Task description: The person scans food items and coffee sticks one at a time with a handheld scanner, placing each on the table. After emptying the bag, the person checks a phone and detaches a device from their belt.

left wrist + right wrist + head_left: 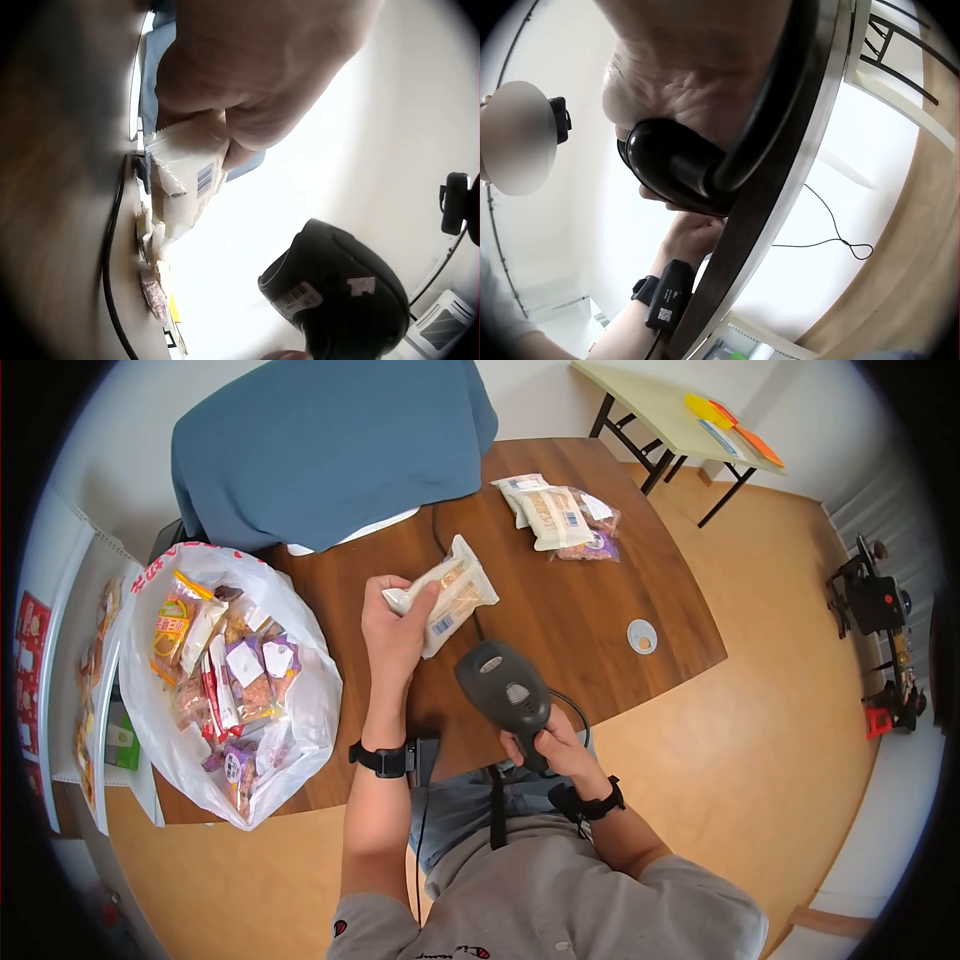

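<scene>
My left hand (399,628) pinches a cream-coloured snack packet (452,596) above the table, its printed barcode facing up toward the head camera. In the left wrist view the packet (187,176) hangs from the fingers, barcode on its side. My right hand (560,745) grips the handle of a black barcode scanner (503,688), whose head points toward the packet with a small gap between them. The scanner's handle end and cable (769,97) fill the middle of the right wrist view. At the far right of the table lie several packets (555,517), cream ones over purple ones.
A white plastic bag (325,745) full of mixed snack packets stands open at the table's left. Blue cloth (330,450) covers something bulky at the back. A round sticker (642,637) lies near the right edge of the brown table (590,620). Shelves stand far left.
</scene>
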Demonstrator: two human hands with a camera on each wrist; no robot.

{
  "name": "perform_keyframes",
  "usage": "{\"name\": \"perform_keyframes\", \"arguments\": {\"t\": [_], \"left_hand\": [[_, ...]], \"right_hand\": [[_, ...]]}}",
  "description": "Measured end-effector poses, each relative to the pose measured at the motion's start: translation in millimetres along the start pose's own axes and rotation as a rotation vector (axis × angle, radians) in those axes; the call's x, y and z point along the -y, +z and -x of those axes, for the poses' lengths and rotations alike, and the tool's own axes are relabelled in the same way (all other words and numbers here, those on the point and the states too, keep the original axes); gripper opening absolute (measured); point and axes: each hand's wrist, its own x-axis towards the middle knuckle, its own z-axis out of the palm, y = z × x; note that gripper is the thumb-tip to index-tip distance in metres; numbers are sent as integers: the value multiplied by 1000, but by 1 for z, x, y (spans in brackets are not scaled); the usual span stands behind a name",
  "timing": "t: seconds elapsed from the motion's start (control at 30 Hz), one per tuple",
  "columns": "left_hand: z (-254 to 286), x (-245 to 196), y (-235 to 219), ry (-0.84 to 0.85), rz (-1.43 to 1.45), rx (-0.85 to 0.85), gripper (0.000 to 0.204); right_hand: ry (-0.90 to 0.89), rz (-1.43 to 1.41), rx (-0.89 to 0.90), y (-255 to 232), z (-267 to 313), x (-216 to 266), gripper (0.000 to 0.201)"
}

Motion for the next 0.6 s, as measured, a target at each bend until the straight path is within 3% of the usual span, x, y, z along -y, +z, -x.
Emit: {"name": "perform_keyframes", "arguments": {"t": [0.17,0.23,0.43,0.5,0.57,0.6], "left_hand": [[-2,3,2,-81,134,57,27],[-10,7,5,-236,401,11,25],[-75,37,49,-382,791,3,25],[-84,49,74,-358,925,43,26],[-80,47,91,-526,944,239,26],[-75,46,95,-531,940,222,26]], "right_hand": [[-31,54,-4,0,-2,3,53],[-29,81,-1,-1,-1,3,52],[10,10,-35,0,3,-3,51],[17,-8,-91,0,5,-4,51],[20,-24,-60,-2,3,-4,50],[6,-30,-62,-3,4,-5,50]]}}
